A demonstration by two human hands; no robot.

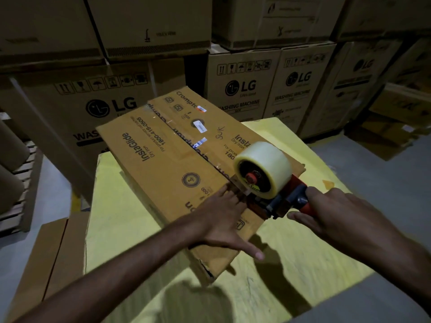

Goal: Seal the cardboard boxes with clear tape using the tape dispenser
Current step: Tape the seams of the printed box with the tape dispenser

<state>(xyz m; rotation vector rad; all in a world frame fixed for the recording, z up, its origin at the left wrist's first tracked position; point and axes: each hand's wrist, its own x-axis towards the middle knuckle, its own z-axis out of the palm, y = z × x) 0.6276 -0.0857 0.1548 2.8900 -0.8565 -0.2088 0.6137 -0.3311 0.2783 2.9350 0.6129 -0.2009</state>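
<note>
I think I have only just begun: new tape sits only at the near end of the box, in the middle of the frame. My left hand lies flat, fingers straight, pressing it down. My right hand grips the tape dispenser handle. Dispenser and seam both run toward the upper left

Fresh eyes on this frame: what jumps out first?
The tape dispenser, loaded with a clear tape roll, is gripped by the right hand at the near end of the cardboard box. The left hand presses flat on the box beside it. Stacked LG cartons fill the background.
</note>
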